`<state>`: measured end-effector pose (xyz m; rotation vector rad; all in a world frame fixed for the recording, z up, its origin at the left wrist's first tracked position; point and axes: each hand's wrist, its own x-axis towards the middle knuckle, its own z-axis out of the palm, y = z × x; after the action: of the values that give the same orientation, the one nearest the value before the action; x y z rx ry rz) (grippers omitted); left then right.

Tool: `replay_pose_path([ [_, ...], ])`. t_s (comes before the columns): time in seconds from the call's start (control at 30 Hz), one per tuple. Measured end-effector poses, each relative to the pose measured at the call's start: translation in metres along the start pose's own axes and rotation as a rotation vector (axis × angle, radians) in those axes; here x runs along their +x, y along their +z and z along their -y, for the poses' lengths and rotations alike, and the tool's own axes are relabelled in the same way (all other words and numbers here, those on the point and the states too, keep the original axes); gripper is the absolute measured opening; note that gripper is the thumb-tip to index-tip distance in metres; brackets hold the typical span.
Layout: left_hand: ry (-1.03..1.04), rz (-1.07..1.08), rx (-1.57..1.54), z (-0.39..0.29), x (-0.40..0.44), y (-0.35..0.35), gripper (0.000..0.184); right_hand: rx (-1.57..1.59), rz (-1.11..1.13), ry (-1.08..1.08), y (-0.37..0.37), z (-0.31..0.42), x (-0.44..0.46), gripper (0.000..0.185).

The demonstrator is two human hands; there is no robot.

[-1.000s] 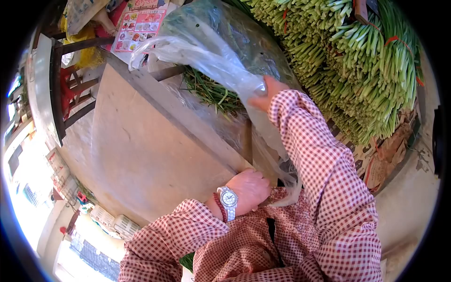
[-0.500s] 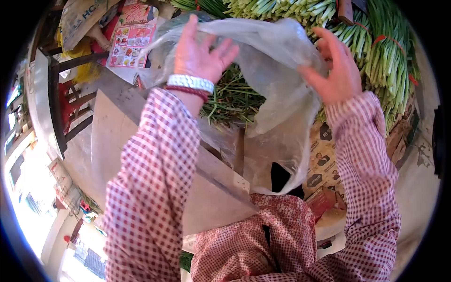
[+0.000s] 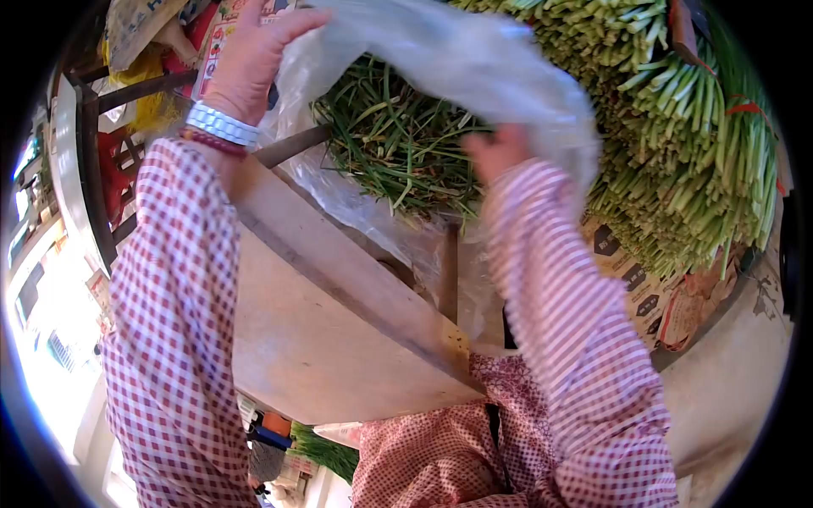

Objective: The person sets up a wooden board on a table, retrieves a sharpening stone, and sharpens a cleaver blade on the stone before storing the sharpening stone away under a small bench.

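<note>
A clear plastic bag (image 3: 440,46) is spread wide, with a heap of loose green leafy trimmings (image 3: 389,140) showing inside its opening. My left hand (image 3: 250,68) is at the bag's left edge, thumb stretched out toward the plastic and fingers apart; the top of the frame cuts off some fingertips. My right hand (image 3: 501,152) is inside the bag's right side, by the trimmings. Motion blurs it, and its grip cannot be made out. Just below both hands, a wooden board (image 3: 339,313) slants across the table frame.
Bundles of green stalks (image 3: 677,144) tied with red bands are piled at the right, on printed cardboard (image 3: 622,258). A knife-like wooden handle (image 3: 684,34) lies on top. Dark wooden stool legs (image 3: 93,161) and a yellow bag (image 3: 152,97) are at the left.
My left hand has moved left and up, away from the bag's middle. My right hand has moved left and down into the bag. The bag's mouth is wider and more trimmings show.
</note>
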<state>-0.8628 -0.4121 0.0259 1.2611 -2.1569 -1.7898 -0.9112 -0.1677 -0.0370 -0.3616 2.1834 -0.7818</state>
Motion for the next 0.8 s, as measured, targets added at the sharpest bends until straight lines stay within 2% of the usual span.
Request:
replay_pose_path([
  [0.1,-0.007,0.017,0.031,-0.002,-0.013,-0.013,0.066,0.189,0.075,0.256,-0.038,-0.021,0.015,0.051],
  [0.17,0.162,0.117,0.216,-0.007,-0.023,-0.018,0.063,0.315,0.114,0.417,-0.051,-0.021,0.023,0.049],
  [0.2,0.329,0.092,0.369,-0.001,-0.026,-0.027,0.054,0.282,0.203,0.354,-0.047,-0.012,0.013,0.044],
  [0.23,0.334,0.085,0.37,-0.003,-0.035,-0.038,0.054,0.249,0.293,0.292,-0.039,0.001,0.0,0.038],
  [0.3,0.261,-0.058,0.404,-0.008,-0.064,-0.059,0.043,0.188,0.447,0.103,-0.013,0.016,-0.005,0.028],
  [0.37,0.38,-0.216,0.712,-0.004,-0.09,-0.098,0.035,0.13,0.44,-0.081,0.003,0.051,-0.006,0.03],
  [0.43,0.372,-0.329,0.832,0.005,-0.123,-0.134,0.036,0.25,0.39,-0.257,0.017,0.086,-0.001,0.022],
  [0.5,0.359,-0.333,0.799,0.018,-0.152,-0.142,0.042,0.269,0.272,-0.43,0.036,0.12,0.016,0.021],
  [0.57,0.339,-0.353,0.76,0.04,-0.174,-0.139,0.048,0.145,0.089,-0.612,0.054,0.156,0.036,0.027],
  [0.6,0.294,-0.344,0.811,0.055,-0.182,-0.128,0.055,0.133,0.103,-0.632,0.062,0.172,0.045,0.027],
  [0.63,0.246,-0.333,0.859,0.064,-0.185,-0.12,0.063,0.005,0.065,-0.692,0.071,0.187,0.055,0.042],
  [0.67,0.233,-0.358,0.848,0.067,-0.184,-0.118,0.063,-0.123,0.027,-0.753,0.081,0.202,0.064,0.057],
  [0.73,0.27,-0.359,0.885,0.071,-0.184,-0.122,0.074,-0.458,0.154,-0.684,0.096,0.226,0.086,0.076],
  [0.8,0.242,-0.346,0.888,0.072,-0.187,-0.13,0.076,-0.703,0.252,-0.711,0.121,0.227,0.128,0.089],
])
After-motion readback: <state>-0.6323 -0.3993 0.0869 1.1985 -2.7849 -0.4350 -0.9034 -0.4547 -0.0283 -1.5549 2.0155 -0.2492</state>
